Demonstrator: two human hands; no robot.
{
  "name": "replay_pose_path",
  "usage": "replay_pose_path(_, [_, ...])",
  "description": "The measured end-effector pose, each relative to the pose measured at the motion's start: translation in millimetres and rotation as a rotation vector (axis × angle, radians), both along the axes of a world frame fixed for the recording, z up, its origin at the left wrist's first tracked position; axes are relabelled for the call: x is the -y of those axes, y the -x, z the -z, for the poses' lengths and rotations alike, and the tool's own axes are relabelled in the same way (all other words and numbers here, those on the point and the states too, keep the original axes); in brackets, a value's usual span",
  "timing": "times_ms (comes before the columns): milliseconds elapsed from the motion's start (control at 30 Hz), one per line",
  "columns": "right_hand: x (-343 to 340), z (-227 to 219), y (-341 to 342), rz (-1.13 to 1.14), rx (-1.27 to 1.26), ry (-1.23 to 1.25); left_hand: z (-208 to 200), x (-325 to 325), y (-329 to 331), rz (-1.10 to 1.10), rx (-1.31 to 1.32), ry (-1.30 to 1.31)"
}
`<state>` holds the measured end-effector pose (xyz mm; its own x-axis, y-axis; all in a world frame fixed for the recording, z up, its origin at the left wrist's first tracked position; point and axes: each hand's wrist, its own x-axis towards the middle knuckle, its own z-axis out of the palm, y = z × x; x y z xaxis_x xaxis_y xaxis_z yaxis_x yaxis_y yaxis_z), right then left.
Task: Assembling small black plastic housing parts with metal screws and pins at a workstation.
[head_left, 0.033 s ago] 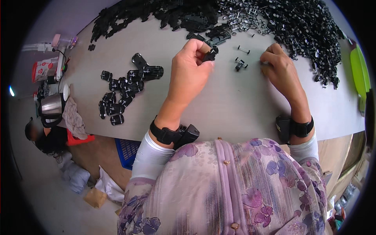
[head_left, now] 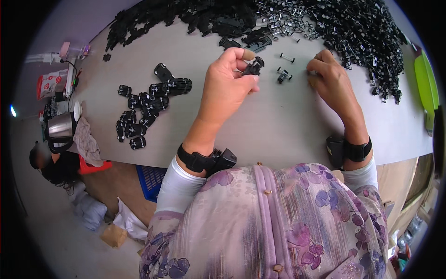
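My left hand is raised over the grey table and pinches a small black plastic part between thumb and fingers. My right hand rests on the table with its fingers curled at the edge of a heap of black wheel axles. Its fingertips hide whether they hold anything. Two loose wheel axles lie between the hands. A group of flat black parts lies to the left. Both wrists wear black bands.
A long heap of black parts runs along the table's far side. A metal kettle, a cloth and a red packet sit at the left end. A blue crate stands below, and a person is at the lower left.
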<state>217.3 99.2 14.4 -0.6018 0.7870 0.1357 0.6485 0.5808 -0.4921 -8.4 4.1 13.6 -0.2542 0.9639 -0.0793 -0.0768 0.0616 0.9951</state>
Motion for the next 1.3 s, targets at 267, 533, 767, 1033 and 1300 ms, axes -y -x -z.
replay_pose_path(267, [-3,-2,-5,-0.057,-0.058,0.01,-1,3,-12,0.286,0.408,0.26])
replay_pose_path(533, [1,-6,-4,-0.063,-0.029,0.021,7,3,-5,0.32,0.392,0.253])
replay_pose_path(767, [38,-10,29,-0.394,-0.43,-0.13,9,5,-12,0.34,0.489,0.298])
replay_pose_path(1033, [46,-1,21,-0.325,-0.494,-0.059,18,9,-15,0.387,0.734,0.282])
replay_pose_path(1300, [48,0,27,-0.354,-0.585,-0.159,11,10,-18,0.317,0.541,0.243])
